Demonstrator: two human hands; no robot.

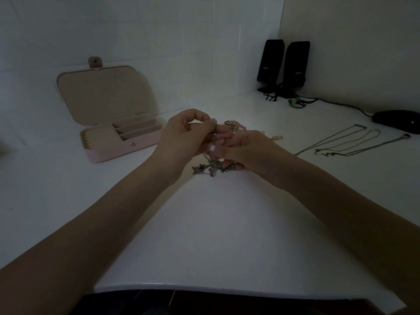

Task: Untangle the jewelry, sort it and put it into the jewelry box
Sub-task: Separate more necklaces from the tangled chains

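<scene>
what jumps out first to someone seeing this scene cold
Both hands meet mid-table, the left hand and right hand pinching a tangle of chains that hangs to the table. An open pink jewelry box sits to the left; three necklaces lie straight on the right.

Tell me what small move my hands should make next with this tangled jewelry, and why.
Probably keep teasing one strand free: the left hand and right hand both pinch the tangled clump, which hangs knotted onto the table. Then lay that strand beside the chains already straightened at right. The jewelry box sits open, its compartments apparently empty.
</scene>
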